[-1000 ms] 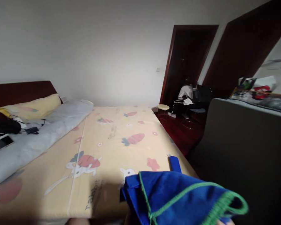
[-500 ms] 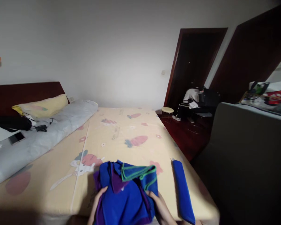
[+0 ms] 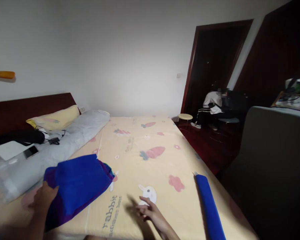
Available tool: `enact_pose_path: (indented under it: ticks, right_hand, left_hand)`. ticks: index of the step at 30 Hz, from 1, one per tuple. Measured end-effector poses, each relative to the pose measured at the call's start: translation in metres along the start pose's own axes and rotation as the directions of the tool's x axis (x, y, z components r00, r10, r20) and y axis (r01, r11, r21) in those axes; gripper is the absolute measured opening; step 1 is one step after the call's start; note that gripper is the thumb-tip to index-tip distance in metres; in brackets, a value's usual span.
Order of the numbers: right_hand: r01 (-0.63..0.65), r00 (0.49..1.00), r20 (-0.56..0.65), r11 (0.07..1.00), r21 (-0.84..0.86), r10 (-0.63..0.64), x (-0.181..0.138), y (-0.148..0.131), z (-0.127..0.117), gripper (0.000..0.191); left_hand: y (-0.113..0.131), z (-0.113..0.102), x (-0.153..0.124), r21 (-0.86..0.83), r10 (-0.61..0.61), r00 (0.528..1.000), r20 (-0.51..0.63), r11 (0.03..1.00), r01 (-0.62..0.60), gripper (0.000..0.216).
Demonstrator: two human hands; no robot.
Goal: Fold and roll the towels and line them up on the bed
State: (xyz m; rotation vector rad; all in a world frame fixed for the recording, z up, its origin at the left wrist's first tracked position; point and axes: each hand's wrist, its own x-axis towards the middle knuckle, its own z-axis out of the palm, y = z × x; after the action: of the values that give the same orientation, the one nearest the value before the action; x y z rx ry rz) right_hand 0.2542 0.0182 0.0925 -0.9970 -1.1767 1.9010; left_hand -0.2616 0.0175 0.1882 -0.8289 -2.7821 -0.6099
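Note:
A folded pile of blue and purple cloth (image 3: 76,185) lies on the left part of the yellow printed bed sheet (image 3: 150,160). My left hand (image 3: 43,198) grips the near left edge of that pile. My right hand (image 3: 151,215) hovers just over the sheet near the front edge, fingers stretched out and holding nothing, beside a white rabbit print. A rolled blue cloth (image 3: 210,208) lies along the bed's right edge, to the right of my right hand.
A grey rolled quilt (image 3: 52,150), a yellow pillow (image 3: 55,118), a phone (image 3: 30,152) and a black bag (image 3: 21,136) sit at the bed's head. A person (image 3: 212,106) sits by the dark doorway. A small stool (image 3: 185,117) and a grey sofa back (image 3: 272,160) stand on the right.
The blue and purple pile has moved from the bed's front middle to the left with my left hand. My right hand has let go of it and now hovers open.

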Motion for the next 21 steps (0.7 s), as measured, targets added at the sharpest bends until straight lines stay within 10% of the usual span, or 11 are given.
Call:
enact_pose_path:
  ticks: [3,6,9,15,21]
  right_hand:
    - [0.054,0.93,-0.327,0.942,-0.332,-0.168,-0.026,0.018,-0.076,0.06]
    - [-0.247,0.613,-0.657,0.684,-0.686,-0.438,-0.057,0.027,-0.157,0.068]
    - [-0.633,0.378,-0.784,0.48,-0.607,-0.493,-0.084,0.037,-0.213,0.078]
    - [-0.734,0.475,-0.774,0.297,-0.611,-0.42,-0.099,0.056,-0.238,0.07]
    - [-0.761,0.529,-0.765,0.192,-0.619,-0.367,-0.101,0.043,-0.243,0.061]
  left_hand:
    - [-0.001,0.047,-0.048,0.031,0.193,0.972,0.137,0.98,-0.199,0.066]
    - [0.015,0.094,-0.113,-0.001,0.451,0.861,0.235,0.886,-0.464,0.069]
    - [0.033,0.128,-0.158,0.08,0.493,0.794,0.356,0.83,-0.552,0.066]
    - [0.048,0.148,-0.16,0.303,0.443,0.841,0.311,0.792,-0.529,0.054]
    - [0.04,0.144,-0.135,0.476,0.508,0.78,0.366,0.618,-0.626,0.06]
